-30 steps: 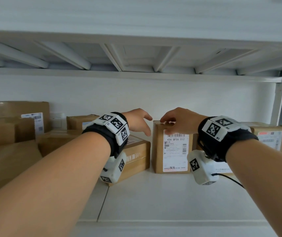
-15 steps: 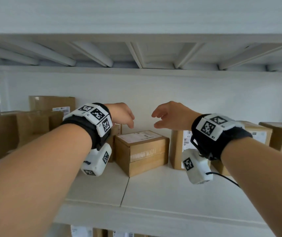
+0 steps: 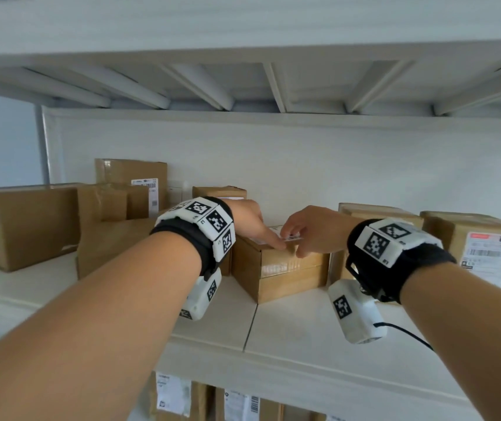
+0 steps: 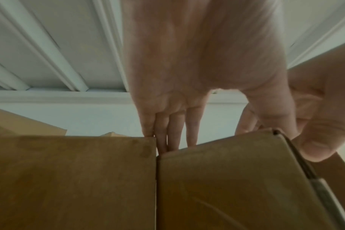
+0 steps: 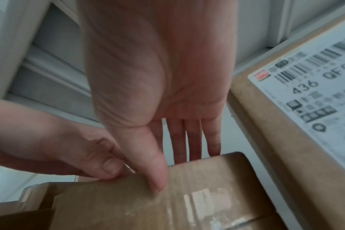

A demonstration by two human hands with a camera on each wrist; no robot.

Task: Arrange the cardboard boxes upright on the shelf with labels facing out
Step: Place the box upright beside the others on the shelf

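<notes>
A small cardboard box (image 3: 285, 268) lies flat on the white shelf (image 3: 288, 332), label on its top, taped seam facing out. My left hand (image 3: 261, 230) holds its top left part: the fingers (image 4: 173, 132) reach down behind it beside a neighbouring box (image 4: 69, 179), and the thumb lies on the front corner of the box (image 4: 226, 179). My right hand (image 3: 301, 235) grips the top right part, its fingers (image 5: 193, 140) over the top and its thumb pressed on the taped front of the box (image 5: 177, 205).
An upright box (image 5: 266, 140) with its label facing out stands just right of the flat one. Another labelled box (image 3: 486, 250) stands further right. Several boxes (image 3: 112, 232) crowd the left. The upper shelf (image 3: 243, 86) hangs low overhead. More boxes (image 3: 176, 399) stand on the shelf below.
My right hand left the upright labelled box and moved left. Both hands, hovering half a second ago, have come down onto the flat box and taken hold of it.
</notes>
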